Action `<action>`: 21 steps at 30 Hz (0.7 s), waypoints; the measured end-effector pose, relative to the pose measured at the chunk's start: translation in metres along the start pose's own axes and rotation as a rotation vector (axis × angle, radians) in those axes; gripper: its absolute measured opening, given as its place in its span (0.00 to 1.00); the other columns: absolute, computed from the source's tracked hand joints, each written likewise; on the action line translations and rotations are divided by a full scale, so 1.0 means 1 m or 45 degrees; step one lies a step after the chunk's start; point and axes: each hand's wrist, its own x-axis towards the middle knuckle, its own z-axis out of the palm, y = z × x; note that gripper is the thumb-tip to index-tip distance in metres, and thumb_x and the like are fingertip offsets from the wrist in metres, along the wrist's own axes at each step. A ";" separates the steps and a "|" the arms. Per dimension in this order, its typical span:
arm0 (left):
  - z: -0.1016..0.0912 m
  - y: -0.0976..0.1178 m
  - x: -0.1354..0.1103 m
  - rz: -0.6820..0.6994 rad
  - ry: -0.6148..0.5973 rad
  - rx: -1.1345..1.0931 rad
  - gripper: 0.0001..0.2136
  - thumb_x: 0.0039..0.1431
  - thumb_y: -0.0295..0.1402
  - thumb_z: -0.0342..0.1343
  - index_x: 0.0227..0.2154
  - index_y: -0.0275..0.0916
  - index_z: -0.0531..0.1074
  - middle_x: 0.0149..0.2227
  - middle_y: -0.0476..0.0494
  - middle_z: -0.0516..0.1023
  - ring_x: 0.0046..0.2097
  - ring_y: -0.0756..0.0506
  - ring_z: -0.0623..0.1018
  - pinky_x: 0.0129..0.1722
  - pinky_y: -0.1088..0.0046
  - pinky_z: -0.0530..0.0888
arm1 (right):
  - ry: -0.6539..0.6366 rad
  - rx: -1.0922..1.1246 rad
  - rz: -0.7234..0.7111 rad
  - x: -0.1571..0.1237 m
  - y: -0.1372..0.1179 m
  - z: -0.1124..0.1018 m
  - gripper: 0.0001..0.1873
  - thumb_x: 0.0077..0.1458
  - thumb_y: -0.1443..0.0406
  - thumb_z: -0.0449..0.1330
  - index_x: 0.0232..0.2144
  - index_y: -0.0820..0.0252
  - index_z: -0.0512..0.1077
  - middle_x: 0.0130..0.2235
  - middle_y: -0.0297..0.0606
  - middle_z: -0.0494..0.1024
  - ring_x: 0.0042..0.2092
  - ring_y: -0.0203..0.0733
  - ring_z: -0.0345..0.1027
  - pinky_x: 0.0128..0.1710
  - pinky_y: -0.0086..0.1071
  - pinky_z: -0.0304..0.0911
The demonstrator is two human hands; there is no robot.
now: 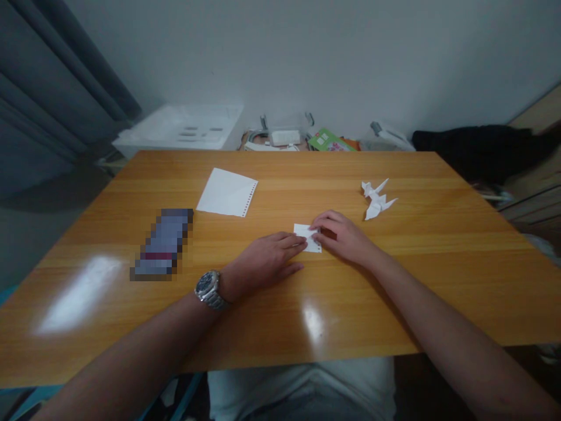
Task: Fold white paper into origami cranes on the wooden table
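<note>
A small folded piece of white paper (314,246) lies on the table between my hands, with a row of punched holes along its lower right edge. My left hand (276,256) rests beside it, fingers stretched out and their tips pressing on its left part. On the other side, my right hand (339,235) has thumb and fingers curled at the paper's right edge, gripping it there. Part of the paper is covered by my fingertips. A silver watch (211,289) is on my left wrist.
A loose white sheet with punched holes (228,193) lies at the back left. Nearer is a pixelated phone-like object (162,242). A folded white paper figure (376,200) stands at the right. Behind the wooden table (280,181) are a white bin (179,126) and a green booklet (331,140).
</note>
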 end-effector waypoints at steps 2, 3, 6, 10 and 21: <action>0.000 0.002 0.001 -0.013 -0.004 0.017 0.21 0.72 0.41 0.50 0.61 0.37 0.67 0.62 0.39 0.72 0.60 0.39 0.72 0.61 0.59 0.70 | -0.027 -0.023 -0.025 -0.002 -0.002 -0.007 0.12 0.67 0.60 0.57 0.48 0.53 0.77 0.48 0.44 0.77 0.50 0.48 0.72 0.52 0.46 0.69; 0.000 0.004 0.001 -0.025 -0.004 0.027 0.21 0.72 0.41 0.50 0.61 0.36 0.67 0.62 0.38 0.72 0.59 0.39 0.72 0.61 0.59 0.70 | -0.042 -0.042 -0.038 -0.003 -0.003 -0.010 0.13 0.68 0.61 0.57 0.50 0.53 0.77 0.49 0.44 0.77 0.51 0.48 0.72 0.53 0.46 0.69; 0.001 0.009 0.002 -0.081 0.006 0.054 0.21 0.71 0.41 0.51 0.60 0.35 0.67 0.59 0.37 0.74 0.56 0.38 0.73 0.57 0.58 0.72 | -0.117 -0.119 -0.097 -0.005 -0.005 -0.014 0.16 0.68 0.62 0.56 0.54 0.54 0.76 0.55 0.46 0.77 0.56 0.50 0.71 0.57 0.49 0.67; 0.003 0.014 0.002 -0.110 0.010 0.072 0.22 0.70 0.42 0.53 0.60 0.35 0.67 0.57 0.36 0.74 0.53 0.38 0.73 0.55 0.58 0.73 | -0.209 -0.194 -0.111 -0.006 -0.003 -0.012 0.17 0.68 0.63 0.55 0.57 0.53 0.75 0.60 0.45 0.75 0.61 0.52 0.69 0.61 0.53 0.65; 0.004 0.011 0.001 -0.050 -0.017 0.062 0.22 0.71 0.42 0.52 0.61 0.35 0.67 0.60 0.38 0.72 0.53 0.39 0.72 0.55 0.59 0.73 | -0.279 -0.235 -0.121 -0.008 0.000 -0.010 0.21 0.69 0.63 0.55 0.61 0.55 0.71 0.64 0.46 0.70 0.65 0.52 0.65 0.65 0.54 0.61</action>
